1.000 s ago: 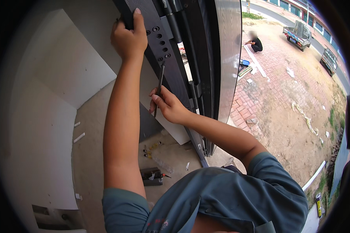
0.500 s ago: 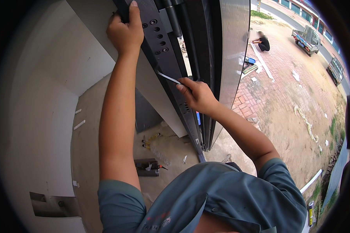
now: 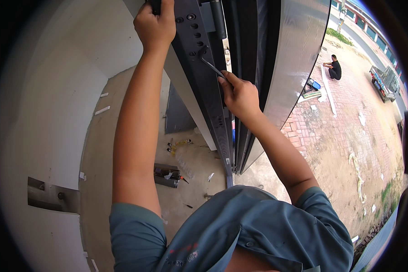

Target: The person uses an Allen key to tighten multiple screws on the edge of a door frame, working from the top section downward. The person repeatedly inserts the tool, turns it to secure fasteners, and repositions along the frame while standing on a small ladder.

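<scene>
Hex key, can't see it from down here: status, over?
Right hand holds hex key, tip in door edge hole. Left hand grips edge top. Nothing blocking.

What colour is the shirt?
The shirt is blue-grey, seen in the head view.

Both arms reach upward, left hand (image 3: 155, 25) clenched high, right hand (image 3: 239, 94) fingers pinched shut.

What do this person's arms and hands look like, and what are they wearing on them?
Both the left hand and right hand are bare, with no gloves, rings or watch in view. The forearms are bare too. Short blue-grey sleeves of a work shirt end above the elbows.
</scene>
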Demonstrator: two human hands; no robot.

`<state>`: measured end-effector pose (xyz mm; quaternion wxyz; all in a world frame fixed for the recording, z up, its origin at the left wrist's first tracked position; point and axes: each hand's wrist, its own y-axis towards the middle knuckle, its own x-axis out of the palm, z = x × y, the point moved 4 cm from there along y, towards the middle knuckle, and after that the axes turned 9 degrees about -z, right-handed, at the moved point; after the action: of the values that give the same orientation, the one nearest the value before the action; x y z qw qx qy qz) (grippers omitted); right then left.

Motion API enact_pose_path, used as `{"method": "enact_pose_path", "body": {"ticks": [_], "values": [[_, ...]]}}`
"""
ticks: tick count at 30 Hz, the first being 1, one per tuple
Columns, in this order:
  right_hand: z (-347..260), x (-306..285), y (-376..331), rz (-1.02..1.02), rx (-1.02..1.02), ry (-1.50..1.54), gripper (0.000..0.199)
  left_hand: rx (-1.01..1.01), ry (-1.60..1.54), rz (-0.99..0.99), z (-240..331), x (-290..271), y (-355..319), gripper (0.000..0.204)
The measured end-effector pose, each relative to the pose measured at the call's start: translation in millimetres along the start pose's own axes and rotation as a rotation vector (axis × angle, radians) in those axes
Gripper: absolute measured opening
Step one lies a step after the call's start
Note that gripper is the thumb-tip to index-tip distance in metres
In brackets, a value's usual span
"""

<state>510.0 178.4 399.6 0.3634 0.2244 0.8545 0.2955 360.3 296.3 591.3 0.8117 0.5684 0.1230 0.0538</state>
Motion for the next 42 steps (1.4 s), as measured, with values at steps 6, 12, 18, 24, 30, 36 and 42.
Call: {"method": "enact_pose_path", "body": {"ticks": [6,12,18,24,30,36,42], "values": [[15,-18,0,-0.202,-0.096,0.119,0.028,-0.012,0.074,0.015,1,-1,1,0.048],[21,-40,0,-0.29,-0.158,0.132,0.027,-0.032,0.087,0.045,0,1,-3,0.049],[28,-36,-7,-0.351,-0.221,0.187,0.025,-0.068,0.175,0.007,-10,-1,-3,0.05],[27,-35,-2,-0.316,-0.261,0.234,0.023,-0.089,0.253,0.007,-13,-7,-5,0.062],[12,-63,27,-0.296,-0.393,-0.048,0.028,-0.074,0.303,-0.008,-21,-16,-3,0.058],[-5,-89,70,-0.453,-0.55,-0.413,0.028,-0.06,0.17,0.036,-7,-1,-5,0.049],[-48,-107,105,-0.666,-0.625,-0.748,0.022,-0.041,0.192,0.045,5,-3,-4,0.048]]}}
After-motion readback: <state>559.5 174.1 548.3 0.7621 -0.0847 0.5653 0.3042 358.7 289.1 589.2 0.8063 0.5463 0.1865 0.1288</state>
